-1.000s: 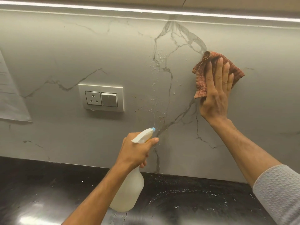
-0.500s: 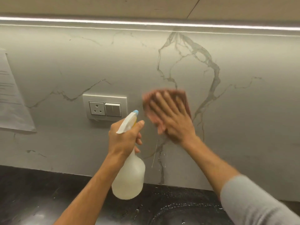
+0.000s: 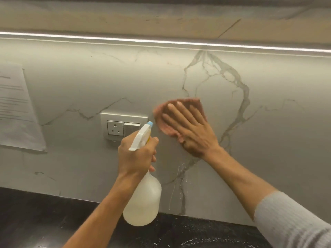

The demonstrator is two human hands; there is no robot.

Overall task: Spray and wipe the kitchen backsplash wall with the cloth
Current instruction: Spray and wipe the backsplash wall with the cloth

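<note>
Spray bottle (image 3: 143,203) is nearest, hanging over the black countertop (image 3: 35,221) with pale liquid in its belly. The left hand (image 3: 136,156) has its fingers wrapped round the neck under the white trigger head, and the blue nozzle tip (image 3: 150,124) points up at the wall. On the right, a grey ribbed sleeve (image 3: 290,221) comes in from the near corner.

Further back, the right hand (image 3: 193,133) lies flat with its fingers straight and spread, pressing the pinkish cloth (image 3: 195,103) against the backsplash wall (image 3: 268,140). The cloth sits just right of the socket plate (image 3: 114,129), a bit blurry. Thin drips (image 3: 179,176) run down the marble below that hand. A printed paper sheet (image 3: 16,108) is stuck on the far left, and a light strip (image 3: 161,41) runs along the top.
</note>
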